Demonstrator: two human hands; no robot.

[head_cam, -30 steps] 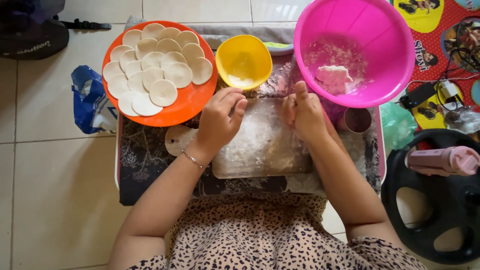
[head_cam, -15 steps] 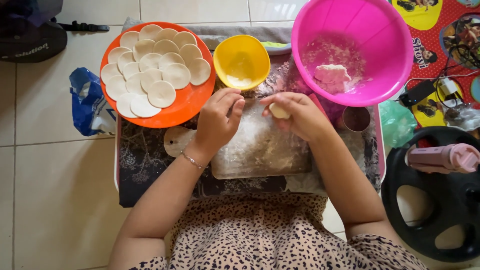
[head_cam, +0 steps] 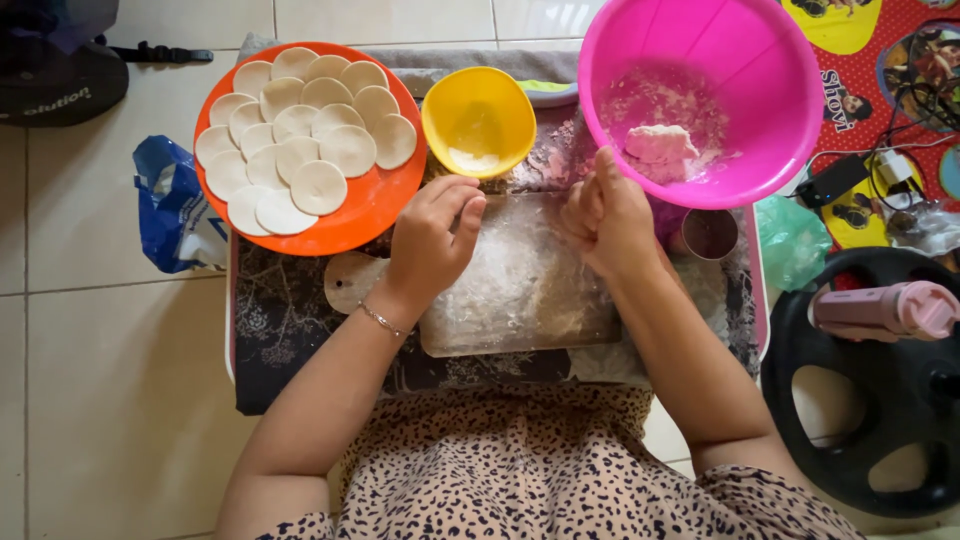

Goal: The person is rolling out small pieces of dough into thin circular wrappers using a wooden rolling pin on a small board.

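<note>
While hands (head_cam: 430,235) hover, floured board (head_cam: 520,290), pink bowl (head_cam: 760,110) beside

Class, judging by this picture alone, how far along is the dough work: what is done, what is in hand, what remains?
Done: many flat dough rounds lie on the orange plate. In hand: both the left hand and right hand are over the floured board; whether either holds dough cannot be told. Left: a dough lump remains in the pink bowl.

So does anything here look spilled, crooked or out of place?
Nothing serious. Flour is dusted over the wooden board under both hands, and smeared inside the pink bowl around the dough lump. The dough rounds sit neatly on the orange plate.
</note>
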